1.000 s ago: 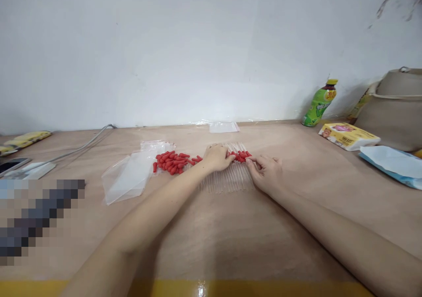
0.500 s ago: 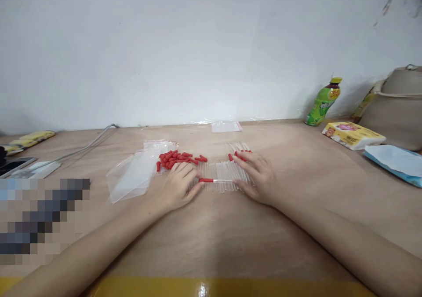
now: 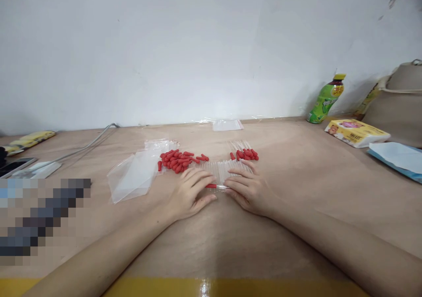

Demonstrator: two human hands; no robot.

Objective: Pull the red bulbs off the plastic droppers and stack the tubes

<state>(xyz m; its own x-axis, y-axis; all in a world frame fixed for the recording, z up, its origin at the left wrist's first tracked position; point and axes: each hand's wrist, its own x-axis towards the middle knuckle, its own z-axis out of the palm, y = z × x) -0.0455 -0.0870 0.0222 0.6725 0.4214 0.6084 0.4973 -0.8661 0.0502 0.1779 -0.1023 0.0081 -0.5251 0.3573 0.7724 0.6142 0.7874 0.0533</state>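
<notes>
Between my hands lies a dropper, a clear tube with a red rubber bulb [image 3: 211, 185] on its left end. My left hand [image 3: 191, 193] curls round the bulb end, its thumb a little below the bulb. My right hand [image 3: 247, 189] has thumb and fingers closed on the tube's right end. Beneath and behind the hands is a row of loose clear tubes [image 3: 214, 168], partly covered by my fingers. A heap of red rubber bulbs [image 3: 176, 159] sits behind my left hand. Several red-bulbed droppers [image 3: 247, 154] lie beyond my right hand.
Clear plastic bags [image 3: 135, 176] lie left of the heap, and another bag [image 3: 227, 125] by the wall. At right are a green bottle [image 3: 326, 101], a yellow tissue pack [image 3: 356, 133], a blue-white packet [image 3: 397, 158] and a beige bag [image 3: 395, 112]. A cable [image 3: 89, 145] and phone [image 3: 16, 167] lie left.
Both hands have moved closer to me with the dropper, and my left hand has shifted right, nearer my right hand. My right fingers have come off the finished-looking droppers behind, uncovering their bulbs.
</notes>
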